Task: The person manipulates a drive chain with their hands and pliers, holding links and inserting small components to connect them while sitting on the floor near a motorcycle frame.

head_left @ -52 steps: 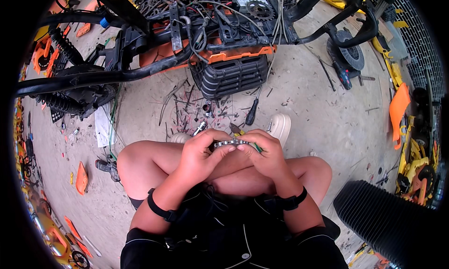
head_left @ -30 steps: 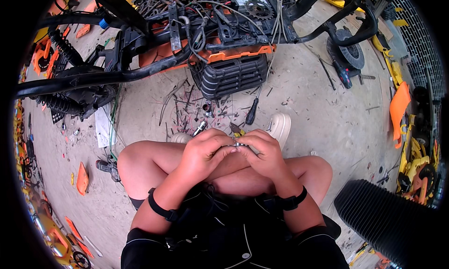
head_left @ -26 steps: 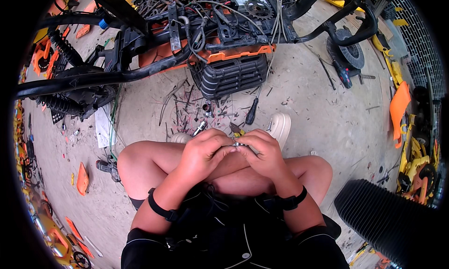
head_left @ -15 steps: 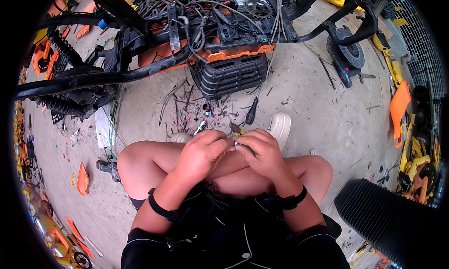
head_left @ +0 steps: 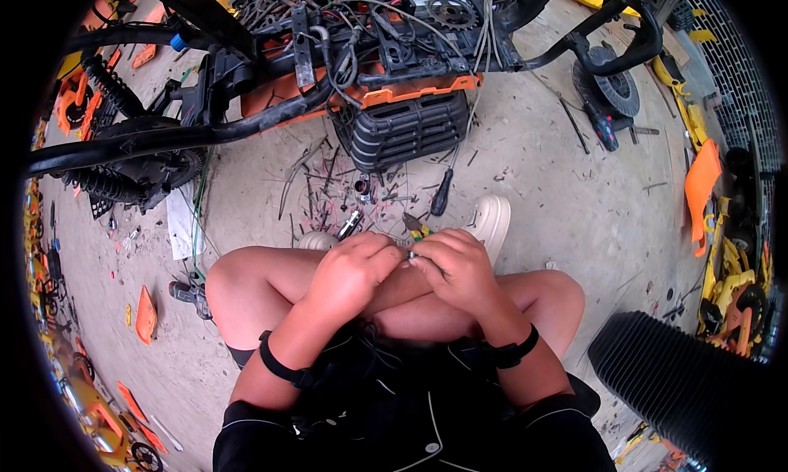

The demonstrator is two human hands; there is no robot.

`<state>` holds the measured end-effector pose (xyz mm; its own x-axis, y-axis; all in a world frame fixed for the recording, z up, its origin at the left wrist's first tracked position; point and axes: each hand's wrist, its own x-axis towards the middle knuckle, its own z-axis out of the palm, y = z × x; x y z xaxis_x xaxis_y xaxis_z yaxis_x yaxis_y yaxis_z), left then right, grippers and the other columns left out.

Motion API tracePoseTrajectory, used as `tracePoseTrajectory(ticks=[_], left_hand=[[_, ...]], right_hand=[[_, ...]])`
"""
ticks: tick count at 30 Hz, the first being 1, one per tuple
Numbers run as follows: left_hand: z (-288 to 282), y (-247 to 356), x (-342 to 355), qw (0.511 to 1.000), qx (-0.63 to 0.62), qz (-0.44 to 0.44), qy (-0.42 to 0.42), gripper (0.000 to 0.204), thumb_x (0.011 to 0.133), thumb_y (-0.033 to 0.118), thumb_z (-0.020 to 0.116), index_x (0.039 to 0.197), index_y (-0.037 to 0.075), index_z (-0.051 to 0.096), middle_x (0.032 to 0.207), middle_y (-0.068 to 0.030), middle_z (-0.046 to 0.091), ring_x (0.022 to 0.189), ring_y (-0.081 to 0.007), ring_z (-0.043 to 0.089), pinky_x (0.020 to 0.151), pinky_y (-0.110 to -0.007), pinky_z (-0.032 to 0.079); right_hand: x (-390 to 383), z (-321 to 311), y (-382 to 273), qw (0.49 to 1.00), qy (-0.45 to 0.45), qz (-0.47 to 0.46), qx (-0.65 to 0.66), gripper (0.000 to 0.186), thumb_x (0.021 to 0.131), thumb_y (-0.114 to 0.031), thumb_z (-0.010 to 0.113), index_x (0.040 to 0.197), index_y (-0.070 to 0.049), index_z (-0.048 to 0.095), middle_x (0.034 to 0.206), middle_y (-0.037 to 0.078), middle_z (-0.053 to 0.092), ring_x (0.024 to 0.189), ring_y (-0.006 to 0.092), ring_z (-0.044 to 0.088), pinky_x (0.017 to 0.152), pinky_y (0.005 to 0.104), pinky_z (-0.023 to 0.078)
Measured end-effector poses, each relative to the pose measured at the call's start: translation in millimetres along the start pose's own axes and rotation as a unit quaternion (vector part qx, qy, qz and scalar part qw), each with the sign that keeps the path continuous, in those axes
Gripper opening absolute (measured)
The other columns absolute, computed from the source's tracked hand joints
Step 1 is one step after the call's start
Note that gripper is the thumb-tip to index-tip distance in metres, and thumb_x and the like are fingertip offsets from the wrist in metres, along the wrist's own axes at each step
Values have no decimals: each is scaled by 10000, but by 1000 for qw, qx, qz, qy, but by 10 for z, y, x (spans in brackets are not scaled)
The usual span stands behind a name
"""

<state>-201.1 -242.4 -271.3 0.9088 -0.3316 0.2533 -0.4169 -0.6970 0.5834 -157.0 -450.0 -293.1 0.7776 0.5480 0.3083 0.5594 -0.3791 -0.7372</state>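
Note:
My left hand (head_left: 353, 271) and my right hand (head_left: 450, 271) meet above my crossed legs, fingers curled around a small silver metal piece (head_left: 410, 256), mostly hidden; earlier it showed as a length of chain. Just beyond my hands, yellow-handled pliers (head_left: 417, 226) and a silver metal tool (head_left: 349, 224) lie on the floor near my white shoe (head_left: 491, 226). A black-handled screwdriver (head_left: 441, 193) lies farther forward, beside scattered wire scraps.
A black vehicle frame (head_left: 189, 135) with wiring, orange panel and loose hardware spans ahead, over a black slatted box (head_left: 406, 131). A power drill (head_left: 603, 135) sits front right. A ribbed black object (head_left: 648, 373) is at lower right. Orange and yellow body parts (head_left: 702, 189) line both sides.
My fingers have closed further over the silver chain, hiding most of it. My left hand has rolled so more of its back shows. The surroundings stay put.

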Motion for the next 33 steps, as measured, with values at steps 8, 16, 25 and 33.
tracePoseTrajectory(ticks=[8,16,25,33], left_hand=[[3,48,13,1000,-24,1,2,201,723,48,672,924,58,659,876,-83,644,839,-284,661,737,-373,553],[71,124,65,942,-255,-200,92,197,796,78,817,936,34,687,890,-108,728,817,-288,709,725,-357,575],[31,53,69,982,-150,-103,53,204,775,84,816,912,43,670,897,-107,722,821,-295,703,721,-370,574],[-4,24,73,988,-127,-88,26,232,779,106,819,912,45,639,886,-114,712,799,-308,694,691,-384,565]], right_hand=[[-38,-6,26,1000,9,-13,15,142,801,-59,749,931,-23,702,876,130,700,812,315,666,761,403,526],[10,8,-30,983,44,87,157,176,825,10,745,997,-4,707,931,124,716,856,267,683,775,352,542],[8,-44,-22,985,11,80,152,230,830,12,751,1058,-1,723,955,129,716,860,253,682,771,337,544],[19,-54,1,991,-20,59,121,251,832,-11,760,1082,-25,735,981,118,735,871,261,701,766,341,558]])
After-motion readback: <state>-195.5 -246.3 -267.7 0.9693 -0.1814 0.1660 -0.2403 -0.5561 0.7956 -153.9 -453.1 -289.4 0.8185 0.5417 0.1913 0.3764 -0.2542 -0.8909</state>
